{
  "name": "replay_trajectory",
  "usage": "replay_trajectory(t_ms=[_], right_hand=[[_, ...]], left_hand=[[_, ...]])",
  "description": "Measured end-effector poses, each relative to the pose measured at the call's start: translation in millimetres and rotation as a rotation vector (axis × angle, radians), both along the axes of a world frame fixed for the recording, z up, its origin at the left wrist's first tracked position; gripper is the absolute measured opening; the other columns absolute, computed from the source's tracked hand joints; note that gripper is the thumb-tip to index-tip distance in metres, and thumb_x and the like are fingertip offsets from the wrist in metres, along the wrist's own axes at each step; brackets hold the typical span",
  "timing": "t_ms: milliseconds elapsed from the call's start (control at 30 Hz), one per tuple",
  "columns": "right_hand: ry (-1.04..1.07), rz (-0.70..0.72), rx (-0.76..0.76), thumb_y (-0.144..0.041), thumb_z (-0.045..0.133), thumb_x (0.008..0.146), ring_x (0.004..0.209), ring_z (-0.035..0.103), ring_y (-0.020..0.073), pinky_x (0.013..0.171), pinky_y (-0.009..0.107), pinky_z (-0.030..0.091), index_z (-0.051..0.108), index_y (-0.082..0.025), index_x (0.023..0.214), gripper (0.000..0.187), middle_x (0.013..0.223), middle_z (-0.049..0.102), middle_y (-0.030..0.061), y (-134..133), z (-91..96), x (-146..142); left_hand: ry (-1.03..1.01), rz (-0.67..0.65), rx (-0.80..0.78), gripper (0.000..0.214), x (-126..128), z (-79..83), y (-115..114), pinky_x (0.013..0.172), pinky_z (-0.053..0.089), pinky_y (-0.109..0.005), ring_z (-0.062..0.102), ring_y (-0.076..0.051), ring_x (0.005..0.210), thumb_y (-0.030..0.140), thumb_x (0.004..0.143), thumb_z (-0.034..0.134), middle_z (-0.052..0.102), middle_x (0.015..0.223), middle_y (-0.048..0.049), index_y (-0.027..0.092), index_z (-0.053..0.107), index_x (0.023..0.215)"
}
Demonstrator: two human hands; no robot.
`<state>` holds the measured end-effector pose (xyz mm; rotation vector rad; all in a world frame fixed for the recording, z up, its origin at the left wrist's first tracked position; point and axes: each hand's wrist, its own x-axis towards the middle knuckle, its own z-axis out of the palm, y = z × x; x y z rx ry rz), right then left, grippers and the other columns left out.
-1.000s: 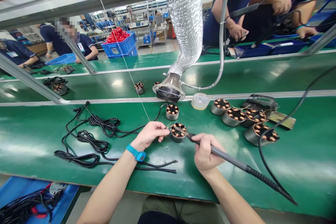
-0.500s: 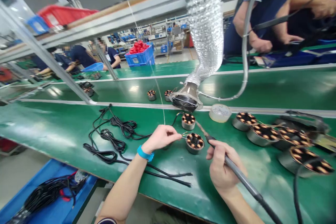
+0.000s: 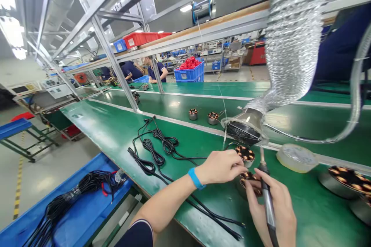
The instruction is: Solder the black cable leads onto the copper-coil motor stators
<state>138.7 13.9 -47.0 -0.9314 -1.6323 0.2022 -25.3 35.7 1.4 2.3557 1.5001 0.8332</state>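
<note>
My right hand point(image 3: 274, 208) is closed around a soldering iron point(image 3: 268, 200), its tip pointing up and away. The thumb and fingertips of that hand are at the near motor stator point(image 3: 246, 179), a metal ring with copper windings, partly hidden by my hands. My left hand point(image 3: 224, 166), with a blue band at the wrist, is pinched just over the same stator. A thin wire point(image 3: 224, 112) comes down from the spool point(image 3: 202, 9) to behind my left hand; its end at the fingertips is hidden. Just beyond stands a second stator point(image 3: 245, 152).
Black cables point(image 3: 158, 154) lie coiled left of my hands. A fume hood point(image 3: 245, 129) on a silver duct hangs ahead. To the right are a tape roll point(image 3: 297, 157) and more stators point(image 3: 343, 181). A blue tray point(image 3: 87, 216) with cables stands lower left. Co-workers sit farther back.
The view has swung left. My right hand, with the soldering iron, has moved in to the near stator, and the iron now points more upright. My left hand stays pinched beside the stator.
</note>
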Motion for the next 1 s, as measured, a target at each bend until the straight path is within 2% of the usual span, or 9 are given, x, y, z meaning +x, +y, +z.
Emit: replay_trajectory(t_ms=[133,267,333,500,600,667,800,833,1000], right_hand=[[-0.003,0.021,-0.001,-0.033,0.059,0.093,0.08,0.063,0.0191,0.077,0.033,0.054,0.059,-0.018,0.122,0.032,0.097,0.062,0.0077,0.0,-2.5,-1.5],[-0.023,0.071,-0.037,-0.03,0.055,0.095,0.081,0.064,0.0181,0.077,0.033,0.055,0.058,-0.022,0.122,0.029,0.1,0.062,0.0064,-0.8,-6.5,0.1],[-0.02,0.072,-0.033,-0.03,0.055,0.095,0.083,0.064,0.0181,0.077,0.033,0.056,0.058,-0.022,0.121,0.028,0.103,0.062,0.0068,-0.8,-6.6,0.8],[0.013,0.045,-0.058,-0.03,0.058,0.094,0.078,0.064,0.0173,0.076,0.032,0.056,0.058,-0.02,0.121,0.029,0.1,0.063,0.0064,0.7,-5.7,1.1],[-0.003,0.079,-0.093,-0.03,0.055,0.095,0.08,0.065,0.0172,0.076,0.031,0.056,0.057,-0.021,0.124,0.03,0.102,0.062,0.0064,1.1,-9.1,1.3],[-0.015,0.098,-0.115,-0.031,0.054,0.096,0.082,0.065,0.0172,0.077,0.031,0.055,0.056,-0.022,0.124,0.03,0.104,0.061,0.006,0.9,-12.0,1.7],[-0.031,0.099,-0.108,-0.034,0.053,0.096,0.085,0.064,0.0184,0.08,0.033,0.053,0.056,-0.023,0.125,0.031,0.102,0.061,0.0051,1.0,-13.6,2.4],[-0.033,0.092,-0.107,-0.035,0.053,0.096,0.086,0.064,0.0188,0.081,0.033,0.053,0.056,-0.023,0.124,0.031,0.101,0.061,0.0053,1.2,-13.0,2.2],[-0.022,0.056,-0.118,-0.035,0.052,0.096,0.085,0.064,0.0188,0.079,0.033,0.052,0.057,-0.022,0.123,0.03,0.101,0.062,0.0062,0.8,-9.8,-0.5]], left_hand=[[0.127,0.16,-0.007,0.021,-7.2,-1.0,-23.1,0.067,0.043,-0.026,0.062,-0.016,0.076,0.035,0.093,0.056,0.067,0.085,-0.0039,0.019,0.066,0.084],[0.095,-0.002,-0.053,0.015,-0.5,3.9,-45.5,0.061,0.039,-0.025,0.057,-0.014,0.065,0.027,0.088,0.059,0.065,0.072,-0.0004,0.02,0.065,0.076],[0.012,-0.041,-0.041,0.017,4.9,6.7,-41.5,0.061,0.039,-0.024,0.056,-0.013,0.065,0.027,0.09,0.057,0.064,0.072,-0.0001,0.02,0.064,0.077],[-0.093,0.149,0.022,0.023,-5.1,6.2,-11.4,0.065,0.04,-0.024,0.054,-0.013,0.068,0.03,0.092,0.057,0.062,0.073,-0.0007,0.018,0.064,0.074],[-0.122,0.165,-0.014,0.026,-17.4,7.1,-10.7,0.063,0.039,-0.023,0.052,-0.012,0.065,0.033,0.093,0.057,0.061,0.071,-0.0005,0.017,0.064,0.075],[-0.101,0.047,-0.082,0.027,-19.8,11.9,-17.3,0.061,0.04,-0.022,0.053,-0.012,0.063,0.037,0.093,0.057,0.062,0.07,-0.0005,0.016,0.065,0.077],[0.202,-0.329,-0.12,0.022,-12.1,27.9,-22.2,0.063,0.04,-0.022,0.061,-0.014,0.075,0.033,0.091,0.061,0.067,0.079,-0.0024,0.018,0.064,0.076],[0.25,-0.321,-0.095,0.021,-10.0,31.2,-19.5,0.064,0.04,-0.023,0.062,-0.015,0.078,0.033,0.093,0.059,0.068,0.082,-0.0032,0.019,0.064,0.078],[0.336,0.072,0.026,0.025,-19.4,33.7,-1.4,0.068,0.044,-0.028,0.062,-0.018,0.079,0.031,0.098,0.046,0.065,0.09,-0.0086,0.017,0.065,0.089]])
